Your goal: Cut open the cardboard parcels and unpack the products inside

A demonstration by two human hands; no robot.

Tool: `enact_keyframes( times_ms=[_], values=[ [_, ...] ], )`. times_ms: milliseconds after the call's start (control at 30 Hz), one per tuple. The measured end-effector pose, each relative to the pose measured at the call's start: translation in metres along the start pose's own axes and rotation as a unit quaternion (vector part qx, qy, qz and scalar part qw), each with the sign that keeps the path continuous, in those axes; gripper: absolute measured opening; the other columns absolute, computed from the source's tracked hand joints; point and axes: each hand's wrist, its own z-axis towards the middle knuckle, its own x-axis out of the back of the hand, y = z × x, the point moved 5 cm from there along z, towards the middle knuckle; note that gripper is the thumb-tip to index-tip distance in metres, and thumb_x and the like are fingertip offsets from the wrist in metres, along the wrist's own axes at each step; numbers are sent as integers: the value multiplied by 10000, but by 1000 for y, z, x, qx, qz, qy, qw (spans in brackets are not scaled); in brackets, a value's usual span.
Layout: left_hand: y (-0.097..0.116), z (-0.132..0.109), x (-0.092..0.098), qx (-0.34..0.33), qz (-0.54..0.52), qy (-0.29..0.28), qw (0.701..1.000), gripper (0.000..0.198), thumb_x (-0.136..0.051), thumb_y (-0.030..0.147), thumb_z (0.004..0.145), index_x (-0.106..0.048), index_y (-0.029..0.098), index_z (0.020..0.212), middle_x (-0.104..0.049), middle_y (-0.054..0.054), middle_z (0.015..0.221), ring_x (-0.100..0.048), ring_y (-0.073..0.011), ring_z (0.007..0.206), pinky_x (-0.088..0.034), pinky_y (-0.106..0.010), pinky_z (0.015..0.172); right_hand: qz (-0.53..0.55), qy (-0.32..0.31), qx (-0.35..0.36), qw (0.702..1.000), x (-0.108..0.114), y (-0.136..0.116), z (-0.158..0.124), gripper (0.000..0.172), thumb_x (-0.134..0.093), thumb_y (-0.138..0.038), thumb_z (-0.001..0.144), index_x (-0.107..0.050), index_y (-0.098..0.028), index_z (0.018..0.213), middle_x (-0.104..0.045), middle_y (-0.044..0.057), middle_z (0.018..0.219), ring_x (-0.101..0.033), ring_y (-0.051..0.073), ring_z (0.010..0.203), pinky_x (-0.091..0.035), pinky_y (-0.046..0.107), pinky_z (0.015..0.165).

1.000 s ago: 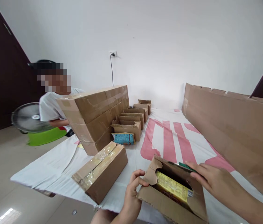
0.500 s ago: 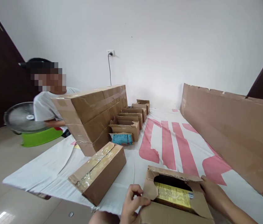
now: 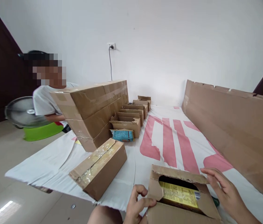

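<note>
An open cardboard box (image 3: 182,214) sits at the near edge of the cloth-covered table, with a yellow printed packet (image 3: 180,194) inside, seen through the gap between its flaps. My left hand (image 3: 138,202) grips the box's left side, thumb pressed on the edge and fingers curled. At the right side, my right hand (image 3: 227,193) has its fingers apart and stretched, close to the far right corner of the box; whether a fingertip touches it I cannot tell. A small dark green thing (image 3: 215,201) shows partly between the box and my right hand.
A taped long box (image 3: 105,174) lies to the left. Behind it are stacked sealed cartons (image 3: 91,109) and a row of open boxes (image 3: 126,126), a blue packet (image 3: 122,135) in front. A cardboard sheet (image 3: 227,133) stands right. Beyond the cartons sits a person (image 3: 44,101) beside a fan (image 3: 20,112).
My right hand has come away from the box's right edge, and its fingers have spread. The left hand keeps its grip. The view has shifted slightly.
</note>
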Motion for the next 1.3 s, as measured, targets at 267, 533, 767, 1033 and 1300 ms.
enact_keyframes(
  times_ms=[267, 533, 767, 1033, 1300],
  values=[
    [13, 27, -3, -43, 17, -72, 996, 365, -443, 509, 932, -697, 246, 921, -640, -137, 1120, -468, -333, 1271, -421, -492, 1008, -49, -120, 100, 987, -18, -40, -10, 180, -568, -388, 889, -708, -276, 864, -662, 73, 1030, -618, 236, 1014, -540, 361, 848],
    [1, 32, -1, 51, -7, -71, 996, 302, -603, 314, 889, -549, 249, 1179, -624, -116, 1147, -597, -263, 1075, -451, -435, 955, 117, -63, -40, 990, -21, -12, -8, 272, -606, -493, 844, -696, -252, 934, -709, 77, 985, -668, 241, 947, -563, 345, 816],
    [-3, 34, -7, 108, -21, -61, 992, 318, -575, 283, 900, -513, 251, 1210, -582, -72, 1075, -594, -216, 996, -490, -343, 874, 238, 14, -146, 960, -23, -3, -11, 376, -583, -580, 827, -699, -232, 907, -740, 63, 915, -693, 239, 894, -575, 321, 800],
    [-4, 35, -4, 81, -2, -51, 995, 274, -600, 257, 870, -588, 234, 1143, -606, -106, 1123, -584, -264, 1081, -513, -388, 898, 251, 14, -141, 958, -23, -6, -14, 373, -582, -577, 833, -695, -228, 900, -732, 59, 914, -685, 227, 899, -564, 323, 821],
    [-4, 34, -3, 74, 9, -65, 995, 327, -590, 241, 881, -564, 253, 1207, -590, -103, 1147, -575, -255, 1096, -512, -377, 906, 235, 10, -87, 968, -18, -12, -12, 415, -476, -583, 894, -714, -244, 871, -726, 60, 951, -662, 234, 983, -533, 348, 900]
  ],
)
